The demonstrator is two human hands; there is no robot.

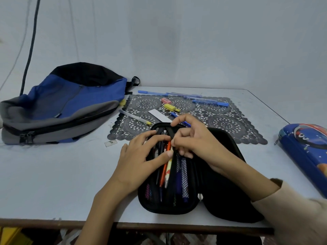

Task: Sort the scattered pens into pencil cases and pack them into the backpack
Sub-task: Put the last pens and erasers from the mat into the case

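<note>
Item, as I logged it: black pencil case (pixel 221 191), open, near centre of table (pixel 53 174), part filled. Left hand (pixel 139 161) lay flat-fingered on its pens; right hand (pixel 198 144) pinched its divider. Outstanding, I judged: blue pens (pixel 210 102) far, backpack (pixel 70 101) left, unpacked

One camera only, worn on the person's head: it looks forward and down over the near edge of the pale grey tabletop (pixel 53 174), close above it, toward the plain wall (pixel 177 41) behind.
</note>
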